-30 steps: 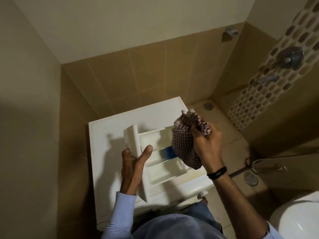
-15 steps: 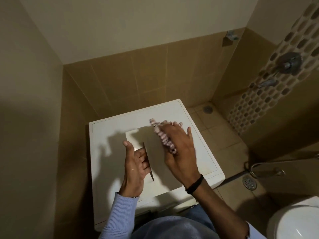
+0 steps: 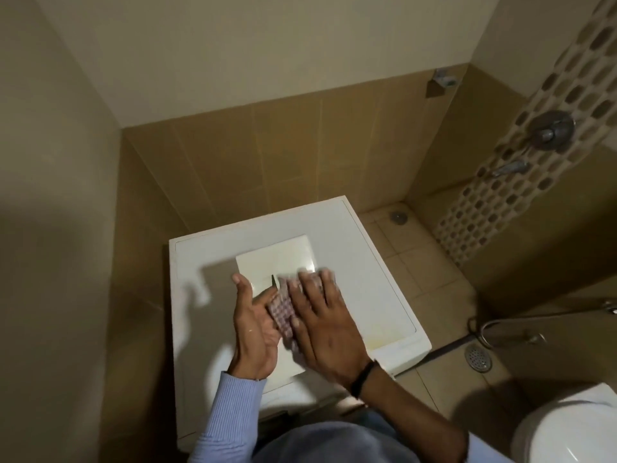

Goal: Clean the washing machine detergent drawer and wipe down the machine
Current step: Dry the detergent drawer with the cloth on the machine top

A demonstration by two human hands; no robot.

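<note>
Standing just behind the person, I see a plain beige wall on the far left, and next to it the white washing machine (image 3: 367,262), pushed into the corner against tan tiles. A light blue ribbed sleeve (image 3: 217,416) reaches over the near edge of the machine. From it the left hand (image 3: 253,329) grips the near left part of the detergent drawer (image 3: 277,259). The thumb lies straight along the drawer's face and the fingers bend inward, their tips hidden under the cloth.

The drawer lies flat on top of the machine, roughly in the middle of the lid, with a smooth white side facing up. On its near right part lies a checked cloth (image 3: 282,310), bunched between the two hands. The right hand (image 3: 327,325) presses down flat on it, fingers straight and slightly spread. The fingertips are blurred, so I cannot tell exactly where they end. A black band (image 3: 362,377) circles that wrist.

Right of the machine is tiled floor, with a small drain (image 3: 397,216) near the back corner and a round grated drain (image 3: 478,358) nearer me. Beside the grated drain lies a looped metal hose (image 3: 494,329). A mosaic strip on the right wall carries a shower valve (image 3: 551,128) with a spout (image 3: 510,168) below it. A white toilet (image 3: 574,429) fills the bottom right corner
</note>
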